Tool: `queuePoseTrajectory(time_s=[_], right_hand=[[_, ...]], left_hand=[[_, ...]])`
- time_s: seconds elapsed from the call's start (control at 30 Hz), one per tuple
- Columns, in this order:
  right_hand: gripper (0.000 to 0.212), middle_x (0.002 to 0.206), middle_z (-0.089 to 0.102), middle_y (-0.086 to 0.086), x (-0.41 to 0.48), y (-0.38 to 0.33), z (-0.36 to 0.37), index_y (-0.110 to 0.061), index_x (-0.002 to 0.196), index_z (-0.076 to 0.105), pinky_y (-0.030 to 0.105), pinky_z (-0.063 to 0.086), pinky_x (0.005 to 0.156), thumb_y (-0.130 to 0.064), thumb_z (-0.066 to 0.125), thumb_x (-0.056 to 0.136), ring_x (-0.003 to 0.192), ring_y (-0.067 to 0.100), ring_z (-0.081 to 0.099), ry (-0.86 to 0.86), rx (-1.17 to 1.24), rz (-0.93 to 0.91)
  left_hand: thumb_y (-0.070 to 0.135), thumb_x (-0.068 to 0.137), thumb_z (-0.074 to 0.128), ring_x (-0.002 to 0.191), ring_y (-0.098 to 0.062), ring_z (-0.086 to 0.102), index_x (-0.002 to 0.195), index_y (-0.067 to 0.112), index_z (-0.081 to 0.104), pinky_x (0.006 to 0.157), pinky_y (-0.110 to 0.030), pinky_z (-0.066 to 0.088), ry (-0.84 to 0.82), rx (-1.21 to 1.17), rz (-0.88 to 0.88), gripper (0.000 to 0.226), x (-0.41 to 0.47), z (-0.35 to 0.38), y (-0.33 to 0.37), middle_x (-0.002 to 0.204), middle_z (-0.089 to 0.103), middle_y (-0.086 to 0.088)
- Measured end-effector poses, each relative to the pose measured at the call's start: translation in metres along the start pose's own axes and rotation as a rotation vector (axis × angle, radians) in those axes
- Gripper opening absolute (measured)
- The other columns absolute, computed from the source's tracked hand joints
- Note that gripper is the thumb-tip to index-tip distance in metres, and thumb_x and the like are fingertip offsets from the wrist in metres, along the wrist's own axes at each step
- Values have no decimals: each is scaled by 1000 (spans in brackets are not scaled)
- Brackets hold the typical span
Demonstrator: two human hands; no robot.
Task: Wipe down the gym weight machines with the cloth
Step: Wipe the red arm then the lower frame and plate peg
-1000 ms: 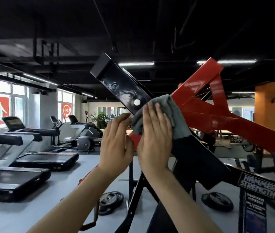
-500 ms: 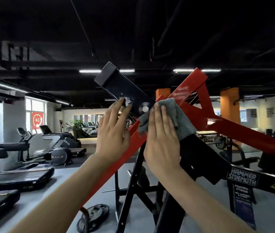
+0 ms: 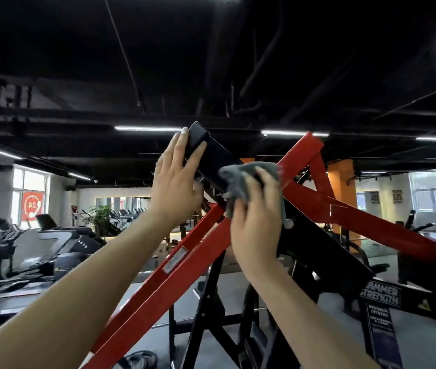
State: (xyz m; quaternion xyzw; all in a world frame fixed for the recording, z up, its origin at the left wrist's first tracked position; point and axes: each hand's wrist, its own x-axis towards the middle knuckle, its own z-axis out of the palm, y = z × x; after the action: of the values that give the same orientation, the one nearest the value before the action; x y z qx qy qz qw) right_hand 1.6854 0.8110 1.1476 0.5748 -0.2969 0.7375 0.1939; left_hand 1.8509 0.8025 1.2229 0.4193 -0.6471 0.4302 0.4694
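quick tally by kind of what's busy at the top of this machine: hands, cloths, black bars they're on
hands: 2, left hand and right hand
cloth: 1, grey, bunched in the right grip
black bar: 1, left fingers on its top end
total: 4

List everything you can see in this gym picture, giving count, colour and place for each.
cloth: one, grey, on the black bar, in the right hand.
black bar: one, black, slanting up to the left, centre.
red frame: one, red, crossing the bar.
treadmills: at least two, dark, left by the windows.
plant: one, green, left background.
pillar: one, orange, right background.
sign: one, black, white lettering, lower right.
left hand: one, resting on the bar's upper end.
right hand: one, gripping the cloth.
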Motion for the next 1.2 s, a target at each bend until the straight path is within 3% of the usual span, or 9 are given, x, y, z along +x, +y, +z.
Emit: queuePoseTrajectory(time_s=[0.13, 0.23, 0.5, 0.7, 0.8, 0.93, 1.0, 1.1, 1.2], right_hand=[[73, 172, -6, 22, -11, 6, 33, -9, 166, 11, 53, 9, 129, -47, 33, 108, 160, 33, -10, -275, -574, -184], [76, 170, -14, 25, -8, 3, 43, -4, 164, -3, 53, 4, 129, -46, 27, 109, 159, 35, -15, -281, -652, -234], [77, 170, -16, 21, 41, -17, 80, 0, 163, -9, 47, 6, 130, -37, 34, 110, 159, 32, -16, -272, -622, -343], [75, 173, 6, 17, 1, 26, 57, -7, 165, 13, 45, 16, 130, -18, 47, 100, 161, 29, 6, -254, -592, -472], [78, 172, 14, 17, 13, 10, 71, -7, 164, 18, 44, 17, 129, -19, 51, 95, 160, 30, 12, -204, -540, -414], [77, 170, 26, 8, 34, -29, 82, -11, 164, 23, 40, 35, 123, -3, 56, 95, 158, 20, 21, -41, -116, -136], [76, 171, 25, 1, 42, -45, 90, -15, 165, 24, 34, 34, 123, 4, 52, 97, 159, 13, 17, -9, 17, -101], [70, 172, 19, 7, 44, -53, 108, -8, 163, 24, 40, 23, 129, -2, 52, 99, 161, 20, 6, -105, -141, -342], [68, 173, 12, 14, 54, -40, 104, -3, 164, 17, 42, 13, 130, -20, 43, 103, 161, 26, 1, -204, -386, -591]], left_hand=[[5, 81, 57, 157, -18, 19, 157, 22, 37, 126, -44, 23, 57, -123, -24, 81, -1, -5, -9, 169, 25, -1], [0, 81, 56, 153, -15, 29, 157, 18, 35, 124, -45, 30, 81, -215, -43, 81, 0, -9, -18, 164, 37, 1], [-12, 76, 50, 154, -13, 30, 154, 16, 42, 124, -47, 32, 168, -355, -49, 84, 3, 2, -20, 163, 39, 2], [-17, 77, 49, 153, -10, 31, 152, 17, 44, 123, -45, 34, 141, -406, -41, 83, -9, -6, -28, 164, 38, 5], [-15, 79, 49, 152, -9, 33, 152, 20, 45, 123, -40, 34, 121, -429, -44, 81, -8, -10, -31, 163, 39, 8], [-18, 80, 46, 137, 0, 48, 140, 21, 55, 105, -11, 42, 128, -603, -130, 72, -4, -20, -27, 153, 51, 14], [-19, 83, 44, 120, -4, 61, 131, 18, 60, 92, -16, 53, 132, -771, -170, 63, -1, -25, -24, 137, 63, 10], [-15, 87, 46, 98, -11, 68, 119, 20, 60, 77, -34, 58, 173, -940, -290, 49, 2, -26, -27, 106, 69, 8], [-12, 85, 49, 90, -15, 66, 113, 21, 57, 73, -40, 58, 201, -977, -407, 43, -4, -21, -36, 101, 67, 1]])
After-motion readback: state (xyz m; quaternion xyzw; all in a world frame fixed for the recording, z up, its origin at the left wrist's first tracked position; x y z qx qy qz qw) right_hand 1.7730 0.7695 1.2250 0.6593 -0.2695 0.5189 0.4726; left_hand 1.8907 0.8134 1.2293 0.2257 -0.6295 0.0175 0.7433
